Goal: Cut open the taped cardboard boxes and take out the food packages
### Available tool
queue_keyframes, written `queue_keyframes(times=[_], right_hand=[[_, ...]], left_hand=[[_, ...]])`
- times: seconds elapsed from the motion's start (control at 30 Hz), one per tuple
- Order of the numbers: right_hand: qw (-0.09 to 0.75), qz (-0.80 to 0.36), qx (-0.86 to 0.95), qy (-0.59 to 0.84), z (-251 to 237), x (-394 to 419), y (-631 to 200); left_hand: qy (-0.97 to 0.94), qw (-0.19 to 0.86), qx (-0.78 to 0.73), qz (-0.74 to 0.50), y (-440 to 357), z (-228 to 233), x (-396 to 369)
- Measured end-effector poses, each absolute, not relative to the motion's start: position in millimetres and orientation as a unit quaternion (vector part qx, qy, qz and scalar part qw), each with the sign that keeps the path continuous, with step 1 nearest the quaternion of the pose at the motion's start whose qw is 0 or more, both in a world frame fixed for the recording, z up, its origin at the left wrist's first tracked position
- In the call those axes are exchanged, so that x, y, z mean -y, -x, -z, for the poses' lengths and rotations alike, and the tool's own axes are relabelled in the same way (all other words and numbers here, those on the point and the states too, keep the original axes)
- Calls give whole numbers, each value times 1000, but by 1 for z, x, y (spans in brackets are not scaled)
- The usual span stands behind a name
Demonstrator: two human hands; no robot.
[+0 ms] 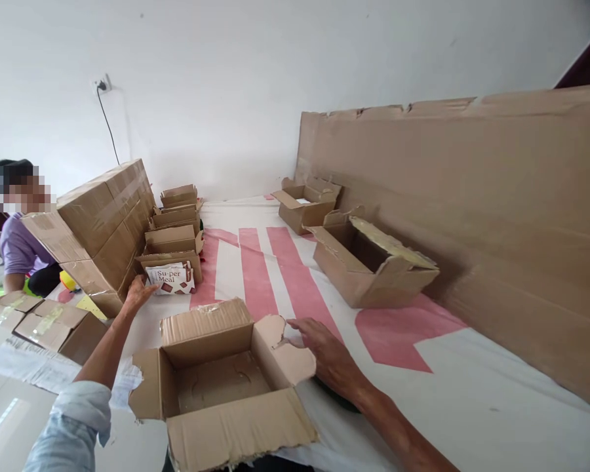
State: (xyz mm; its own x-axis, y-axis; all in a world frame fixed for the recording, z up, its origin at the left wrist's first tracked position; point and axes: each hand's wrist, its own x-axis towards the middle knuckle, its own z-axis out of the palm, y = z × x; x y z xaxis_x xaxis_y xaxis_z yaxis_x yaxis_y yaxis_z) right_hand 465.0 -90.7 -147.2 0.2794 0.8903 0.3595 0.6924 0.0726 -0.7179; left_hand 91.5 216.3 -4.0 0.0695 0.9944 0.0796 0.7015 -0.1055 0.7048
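An open, empty cardboard box [216,380] sits right in front of me with its flaps spread. My right hand [324,354] rests on the torn right flap of this box, fingers pressed flat. My left hand [137,295] reaches forward to a white "Super Meal" packet [171,278] that stands in a small open carton [173,261]; the fingers touch the packet's lower left corner and hold nothing that I can see.
Taped cartons [105,223] are stacked at left, a row of small open cartons [177,216] behind them. Two open boxes [368,262] [305,204] lie at right by a tall cardboard sheet [472,216]. A seated person [19,229] is at far left.
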Motion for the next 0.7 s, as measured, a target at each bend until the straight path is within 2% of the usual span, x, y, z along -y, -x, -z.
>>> queue_keyframes(times=[0.2,0.33,0.5,0.7], right_hand=[[352,-54,623,697,167,120,-469],[314,-46,616,721,163,126,-459],[279,-14,597,752,155,133,-443],[256,-27,578,774,156,129,-447]], left_hand=[[-772,229,-511,-302,-80,-62,-132],[-876,253,-349,-215,-74,-90,-30],[-935,166,-304,-73,-79,-57,64],[-940,55,-333,44,-97,-22,73]])
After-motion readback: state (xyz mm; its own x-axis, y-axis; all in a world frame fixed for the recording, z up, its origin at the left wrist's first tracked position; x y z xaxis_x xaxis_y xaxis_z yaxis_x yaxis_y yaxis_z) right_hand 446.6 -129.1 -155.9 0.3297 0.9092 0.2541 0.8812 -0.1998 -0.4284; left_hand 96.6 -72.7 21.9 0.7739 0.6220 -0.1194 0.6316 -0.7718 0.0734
